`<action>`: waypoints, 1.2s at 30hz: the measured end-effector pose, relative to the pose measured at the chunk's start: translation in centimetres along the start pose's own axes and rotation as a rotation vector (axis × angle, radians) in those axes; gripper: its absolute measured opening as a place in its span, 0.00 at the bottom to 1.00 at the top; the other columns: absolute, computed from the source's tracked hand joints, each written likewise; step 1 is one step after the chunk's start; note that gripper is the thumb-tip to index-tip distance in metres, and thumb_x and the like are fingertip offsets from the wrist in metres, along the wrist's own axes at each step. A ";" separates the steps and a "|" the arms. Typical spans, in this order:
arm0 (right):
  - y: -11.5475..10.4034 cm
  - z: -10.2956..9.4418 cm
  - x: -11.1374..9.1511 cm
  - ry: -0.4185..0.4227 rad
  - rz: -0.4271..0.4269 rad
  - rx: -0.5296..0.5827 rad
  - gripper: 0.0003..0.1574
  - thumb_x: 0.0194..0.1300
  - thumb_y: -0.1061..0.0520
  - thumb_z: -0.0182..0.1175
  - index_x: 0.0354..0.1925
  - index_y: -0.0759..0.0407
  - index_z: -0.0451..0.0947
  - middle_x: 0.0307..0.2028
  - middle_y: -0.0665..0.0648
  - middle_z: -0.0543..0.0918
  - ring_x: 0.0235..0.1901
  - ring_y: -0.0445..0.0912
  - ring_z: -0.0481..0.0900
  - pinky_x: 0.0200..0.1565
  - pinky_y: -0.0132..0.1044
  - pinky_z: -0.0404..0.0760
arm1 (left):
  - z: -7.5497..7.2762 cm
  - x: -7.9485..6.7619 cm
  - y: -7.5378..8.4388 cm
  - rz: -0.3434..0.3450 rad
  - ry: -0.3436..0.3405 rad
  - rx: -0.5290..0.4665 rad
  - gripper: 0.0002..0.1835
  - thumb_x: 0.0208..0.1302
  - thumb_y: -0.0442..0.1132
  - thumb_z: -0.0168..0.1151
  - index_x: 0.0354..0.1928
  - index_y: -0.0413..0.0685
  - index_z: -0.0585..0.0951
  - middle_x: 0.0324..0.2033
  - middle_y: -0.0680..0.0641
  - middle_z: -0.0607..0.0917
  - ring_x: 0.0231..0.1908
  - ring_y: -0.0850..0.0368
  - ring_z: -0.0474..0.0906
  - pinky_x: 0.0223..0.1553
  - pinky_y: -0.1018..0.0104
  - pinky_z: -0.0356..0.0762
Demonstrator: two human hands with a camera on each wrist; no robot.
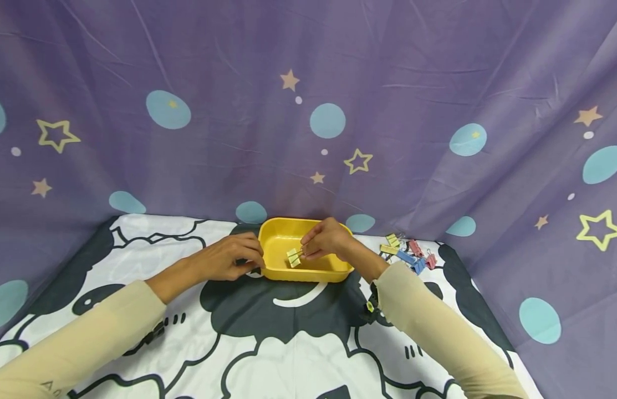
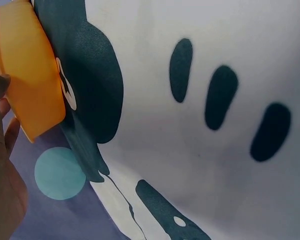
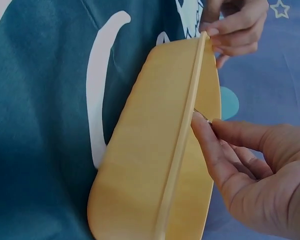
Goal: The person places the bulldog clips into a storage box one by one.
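Observation:
A yellow plastic basin (image 1: 308, 275) sits at the back of the table. My left hand (image 1: 235, 256) grips its left end, thumb on the outer wall in the left wrist view, where the basin's wall (image 2: 32, 75) fills the upper left. Over the basin's inside, my right hand (image 1: 325, 241) pinches a yellow binder clip (image 1: 294, 257) by its wire handles, with the clip's body pointing left. From the right wrist view, the thumb and index finger of the right hand (image 3: 260, 165) meet at the rim, and the front wall (image 3: 145, 125) hides most of the clip.
Right of the basin lies a small pile of binder clips, among them a blue clip (image 1: 418, 266), a pink clip (image 1: 431, 260) and a yellow clip (image 1: 393, 240). A black-and-white patterned cloth (image 1: 188, 343) covers the table. Behind stands a purple curtain (image 1: 228, 138).

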State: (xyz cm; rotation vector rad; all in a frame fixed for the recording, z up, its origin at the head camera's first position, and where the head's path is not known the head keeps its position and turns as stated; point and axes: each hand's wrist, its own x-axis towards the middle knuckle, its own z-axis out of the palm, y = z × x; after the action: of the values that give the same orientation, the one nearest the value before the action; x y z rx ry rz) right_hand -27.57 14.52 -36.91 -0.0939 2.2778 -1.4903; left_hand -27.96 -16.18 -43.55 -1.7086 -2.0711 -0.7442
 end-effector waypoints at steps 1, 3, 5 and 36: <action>-0.1 0.3 0.0 -0.001 -0.004 -0.012 0.10 0.68 0.76 0.71 0.47 0.78 0.88 0.42 0.73 0.94 0.42 0.61 0.98 0.55 0.58 0.91 | 0.0 0.0 0.0 -0.008 -0.003 -0.002 0.15 0.57 0.23 0.83 0.40 0.52 0.94 0.40 0.57 0.91 0.45 0.61 0.82 0.51 0.66 0.83; -0.2 0.8 0.1 -0.003 -0.013 -0.035 0.09 0.68 0.75 0.72 0.46 0.77 0.88 0.41 0.72 0.95 0.42 0.61 0.98 0.55 0.58 0.92 | 0.0 0.0 0.0 -0.012 -0.004 -0.002 0.15 0.57 0.23 0.82 0.40 0.52 0.94 0.41 0.57 0.91 0.45 0.61 0.82 0.51 0.65 0.83; -0.4 1.3 0.2 -0.005 -0.019 -0.047 0.08 0.68 0.75 0.72 0.46 0.77 0.88 0.41 0.72 0.95 0.43 0.61 0.98 0.55 0.58 0.91 | 0.0 0.0 0.0 -0.014 -0.001 -0.003 0.16 0.57 0.23 0.82 0.40 0.52 0.94 0.41 0.57 0.91 0.45 0.61 0.82 0.51 0.65 0.83; -0.4 0.5 0.6 0.079 -0.089 -0.144 0.07 0.67 0.70 0.74 0.42 0.75 0.90 0.41 0.69 0.96 0.43 0.62 0.97 0.51 0.52 0.95 | 0.1 0.1 0.2 0.007 0.018 0.009 0.16 0.55 0.23 0.83 0.39 0.51 0.94 0.39 0.55 0.92 0.44 0.60 0.82 0.50 0.67 0.82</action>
State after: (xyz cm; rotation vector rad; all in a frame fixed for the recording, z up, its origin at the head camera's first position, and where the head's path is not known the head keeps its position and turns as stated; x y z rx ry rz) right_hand -28.05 13.75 -36.88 -0.1838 2.4724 -1.3938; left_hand -27.80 -16.04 -43.56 -1.6972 -2.0526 -0.7440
